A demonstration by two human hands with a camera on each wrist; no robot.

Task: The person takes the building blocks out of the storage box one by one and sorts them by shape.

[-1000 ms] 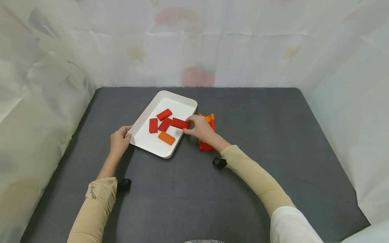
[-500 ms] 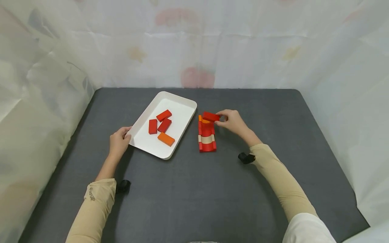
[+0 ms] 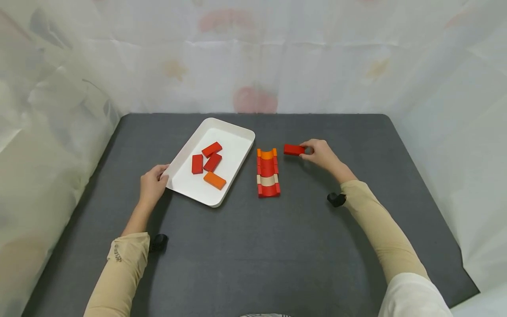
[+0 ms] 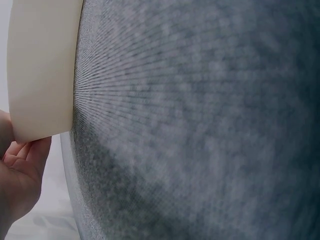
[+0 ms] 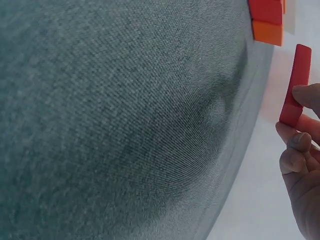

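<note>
One red block was pinched by its end between the thumb and fingers of the right hand, which held it just off the row of curved blocks, at about three o'clock from the row's far end. The right wrist view showed the same pinch on the block, with only a small part of it covered by the fingertips. With so little in the grip, I judged the block could twist or slip out; whether it rested on the grey mat or hung above it could not be told. Since the row lay close by, a careless sweep toward nine o'clock could knock its pieces out of line.

The left hand gripped the near left corner of the white tray, fingers curled over the rim. A tug there could slide the tray and shift its load: three red blocks and an orange block lying flat and loose inside. The tray stood at nine o'clock from the row, near it but apart. Pale sheeting closed the table in on three sides.
</note>
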